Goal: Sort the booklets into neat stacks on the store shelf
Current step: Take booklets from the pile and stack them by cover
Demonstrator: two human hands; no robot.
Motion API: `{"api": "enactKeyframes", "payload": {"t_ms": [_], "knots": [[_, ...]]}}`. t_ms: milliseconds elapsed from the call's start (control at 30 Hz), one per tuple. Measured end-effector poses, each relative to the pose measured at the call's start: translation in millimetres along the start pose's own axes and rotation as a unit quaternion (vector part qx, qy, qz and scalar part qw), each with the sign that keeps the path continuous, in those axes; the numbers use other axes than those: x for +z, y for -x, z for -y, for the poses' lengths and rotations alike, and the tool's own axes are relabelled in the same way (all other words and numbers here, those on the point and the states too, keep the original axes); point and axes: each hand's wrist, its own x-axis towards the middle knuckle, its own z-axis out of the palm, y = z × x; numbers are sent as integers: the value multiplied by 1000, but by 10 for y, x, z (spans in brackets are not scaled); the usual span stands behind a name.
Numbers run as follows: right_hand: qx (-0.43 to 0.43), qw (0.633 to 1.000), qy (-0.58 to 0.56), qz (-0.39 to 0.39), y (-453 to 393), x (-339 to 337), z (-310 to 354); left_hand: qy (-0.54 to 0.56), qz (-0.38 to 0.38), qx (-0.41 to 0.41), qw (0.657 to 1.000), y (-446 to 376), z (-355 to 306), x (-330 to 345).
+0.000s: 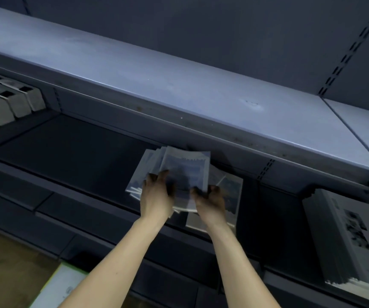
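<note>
A loose, fanned bundle of booklets (179, 174) is held over the dark lower shelf (68, 150), just under the front lip of the pale upper shelf (134, 70). The left hand (156, 192) grips the bundle at its near left edge, the fingers (162, 175) curled over the top cover while several booklets splay out to the left beyond the knuckles. The right hand (210, 201) holds the near right corner, its fingers bent around the edge; the fingertips are blurred and their exact placement cannot be told. The bundle lies between the two hands, its far end tilted up and away from the person. Beneath and to the right of the bundle, a flat stack (230, 194) of similar booklets rests on the lower shelf, partly hidden by the right hand and wrist. Farther right, beyond a slotted upright (265, 168), a tall pile of grey printed sheets (343, 241) stands on the adjoining shelf section. At far left a row of grey boxes (8, 101) with dark openings sits on the shelf. A wooden floor (8, 258) and a pale carton (59, 287) appear at lower left.
</note>
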Motion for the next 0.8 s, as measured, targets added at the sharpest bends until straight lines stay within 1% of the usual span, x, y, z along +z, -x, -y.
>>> {"api": "enactKeyframes", "payload": {"t_ms": [100,200,267,400,533,667,800], "knots": [[-2,999,36,11,-59,126,9,-39,-1,2,999,-80,88,24],[0,997,77,16,-95,216,-18,2,14,-30,999,-123,131,-10],[-1,997,73,6,-102,220,-38,-2,17,-43,999,-114,97,-15],[0,998,61,-12,-104,155,-66,-49,10,-49,998,-57,18,46],[11,998,58,-33,-102,96,-137,-74,26,-51,996,42,-15,73],[-8,997,58,-54,41,20,-225,-26,50,-69,996,184,-79,34],[13,996,87,-26,206,-102,-322,-3,38,-50,998,340,-102,39]]}}
